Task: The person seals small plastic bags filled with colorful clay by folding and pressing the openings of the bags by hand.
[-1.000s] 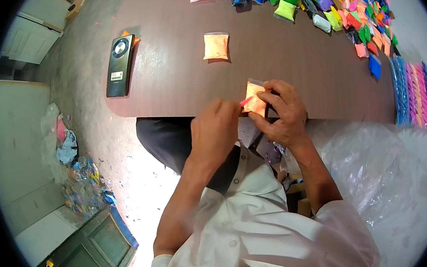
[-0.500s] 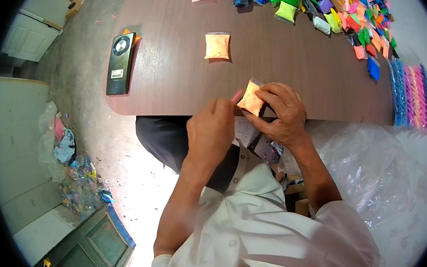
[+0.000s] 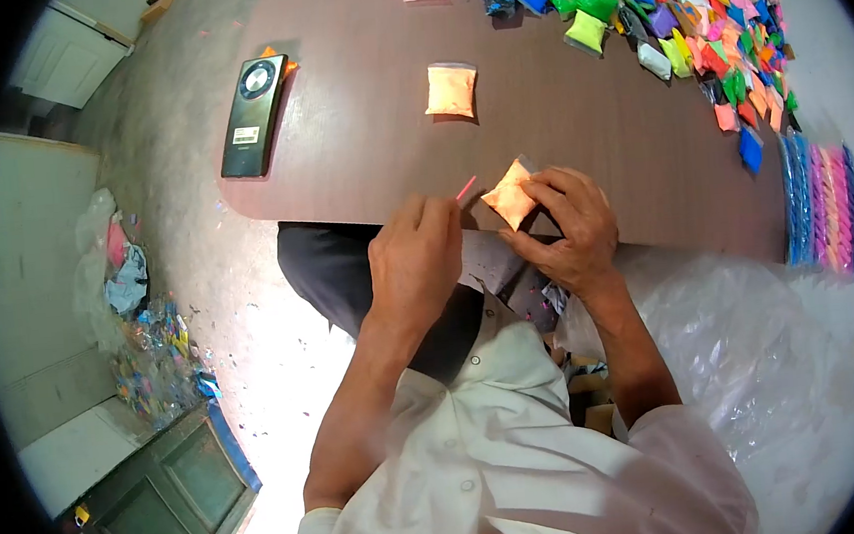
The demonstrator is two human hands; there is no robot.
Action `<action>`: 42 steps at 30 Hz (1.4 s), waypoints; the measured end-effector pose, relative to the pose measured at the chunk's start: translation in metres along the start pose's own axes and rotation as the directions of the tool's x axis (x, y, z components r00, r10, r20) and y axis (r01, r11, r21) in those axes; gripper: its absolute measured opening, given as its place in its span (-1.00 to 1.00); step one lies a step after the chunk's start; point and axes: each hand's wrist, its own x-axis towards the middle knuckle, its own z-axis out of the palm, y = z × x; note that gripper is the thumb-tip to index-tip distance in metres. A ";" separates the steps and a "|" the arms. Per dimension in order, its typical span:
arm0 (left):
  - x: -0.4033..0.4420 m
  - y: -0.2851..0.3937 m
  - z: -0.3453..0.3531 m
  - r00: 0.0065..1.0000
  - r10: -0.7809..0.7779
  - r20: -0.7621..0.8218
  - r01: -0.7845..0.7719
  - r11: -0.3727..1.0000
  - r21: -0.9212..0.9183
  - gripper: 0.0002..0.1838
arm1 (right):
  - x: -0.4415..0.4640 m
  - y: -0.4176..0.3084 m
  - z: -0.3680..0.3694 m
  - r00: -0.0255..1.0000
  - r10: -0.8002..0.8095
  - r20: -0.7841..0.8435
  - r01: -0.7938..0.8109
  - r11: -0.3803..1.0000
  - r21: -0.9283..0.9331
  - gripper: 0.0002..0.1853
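Observation:
My right hand [image 3: 576, 223] pinches the right side of a small clear packet with light-orange filling [image 3: 512, 196], tilted cornerwise at the table's near edge. Facing it, my left hand [image 3: 414, 256] is closed round a thin pink stick [image 3: 467, 187], whose tip sticks out toward the packet, apart from it. The rest of the stick is hidden in my fingers. Farther up the table lies a second light-orange packet [image 3: 450, 90], flat and untouched.
A dark phone [image 3: 253, 120] lies on the brown table [image 3: 355, 122] at the left, over an orange packet. Many coloured packets [image 3: 688, 15] are heaped at the far right. Blue and pink twisted strips [image 3: 823, 201] stand at the right edge. Clear plastic sheeting [image 3: 733, 333] is at the lower right.
The pink stick's tip has drawn slightly away from the packet and more of it shows. My left hand has shifted a little left. The whole view has shifted slightly.

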 end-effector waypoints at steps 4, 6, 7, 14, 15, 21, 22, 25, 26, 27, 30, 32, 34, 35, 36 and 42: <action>-0.009 0.017 0.004 0.999 0.047 -0.014 -0.049 0.989 -0.141 -0.90 | -0.002 -0.002 0.003 1.000 0.026 -0.017 -0.026 1.000 -0.005 -0.52; -0.013 0.021 0.008 0.993 0.091 0.078 -0.084 0.992 -0.097 -0.90 | -0.002 -0.001 0.001 1.000 0.018 -0.005 -0.018 1.000 -0.001 -0.52; -0.013 0.018 0.009 0.993 0.090 0.078 -0.082 0.992 -0.100 -0.90 | -0.003 0.000 0.000 1.000 0.013 0.007 -0.013 1.000 0.002 -0.52; -0.002 0.001 -0.003 0.999 -0.037 0.016 0.037 0.999 -0.023 -0.90 | -0.001 -0.002 -0.001 1.000 0.002 0.016 -0.002 1.000 0.024 -0.56; -0.005 0.008 0.001 0.999 0.039 -0.001 -0.039 0.996 -0.086 -0.91 | -0.001 -0.002 -0.001 1.000 0.000 0.010 0.000 1.000 0.014 -0.59; -0.002 0.007 0.007 0.997 0.056 0.057 -0.055 0.998 -0.019 -0.93 | -0.007 0.006 0.003 1.000 -0.022 -0.010 0.022 1.000 -0.001 -0.66; 0.002 0.001 0.005 0.998 0.014 0.054 -0.014 1.000 0.011 -0.93 | -0.006 0.005 0.004 1.000 -0.012 -0.010 0.012 1.000 0.015 -0.67; 0.006 -0.001 -0.002 1.000 -0.018 0.012 0.018 1.000 0.026 -0.94 | -0.004 -0.001 0.002 0.997 0.078 0.004 -0.078 0.995 0.066 -0.68; 0.005 0.005 -0.004 1.000 -0.002 0.006 0.002 1.000 -0.013 -0.94 | -0.003 -0.002 0.002 0.997 0.079 0.004 -0.079 0.995 0.067 -0.68; 0.004 0.011 -0.005 1.000 0.013 -0.001 -0.013 0.999 -0.053 -0.94 | -0.001 -0.002 0.002 0.998 0.054 -0.015 -0.054 0.997 0.055 -0.70; -0.001 0.027 0.001 0.994 0.086 0.064 -0.081 0.994 -0.073 -0.93 | 0.001 0.000 0.002 0.999 0.009 -0.031 -0.008 0.999 0.033 -0.71; -0.002 0.022 0.006 0.995 0.070 0.066 -0.067 0.996 -0.051 -0.93 | 0.000 0.002 0.002 1.000 -0.010 -0.027 0.011 1.000 0.023 -0.72; 0.000 0.015 0.009 0.996 0.056 0.068 -0.054 0.998 -0.028 -0.92 | -0.001 0.003 0.001 1.000 -0.002 -0.013 0.002 0.998 0.058 -0.71; 0.001 0.010 0.008 0.999 0.032 0.044 -0.031 0.999 -0.014 -0.92 | -0.002 0.004 0.002 1.000 0.001 -0.014 0.000 0.998 0.058 -0.71; 0.002 0.006 0.007 1.000 0.008 0.019 -0.008 1.000 0.000 -0.92 | -0.003 0.004 0.002 1.000 0.007 -0.015 -0.006 0.999 0.046 -0.70; -0.001 0.019 0.002 0.991 0.118 -0.064 -0.124 0.988 -0.090 -0.91 | -0.002 0.003 0.006 0.997 0.029 -0.074 -0.026 0.999 0.042 -0.69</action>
